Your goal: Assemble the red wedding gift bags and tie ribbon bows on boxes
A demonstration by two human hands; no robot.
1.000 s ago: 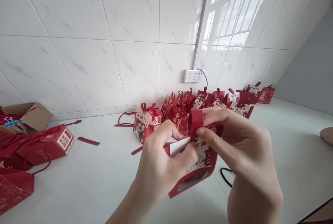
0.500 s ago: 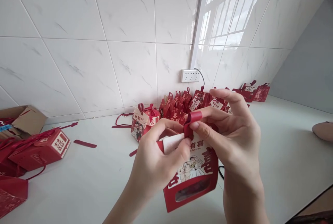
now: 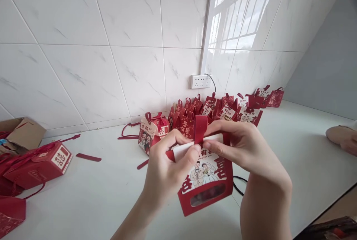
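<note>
Background: a pale marbled tile wall [image 3: 134, 83] with a white socket strip [image 3: 200, 82]; below it, a pale worktop [image 3: 95, 202]. Held item, above the near middle of the worktop: one red gift box [image 3: 208, 173], couple printed on its front, window low down, box tilted, red ribbon loop [image 3: 200, 126] standing at its top edge. I have the left hand [image 3: 170, 162] pinching that edge left of the loop, thumb at the loop's base; the right hand [image 3: 242, 143] pinches it just right of the loop, the fingers of both closed on the box. Far middle: I count in a cluster of red boxes [image 3: 187, 125], a cream-fronted box [image 3: 146, 136] at its left end. Left: a cardboard carton [image 3: 29, 132], a loose red strip [image 3: 88, 157]. Far right: another person's arm [image 3: 340, 136].
</note>
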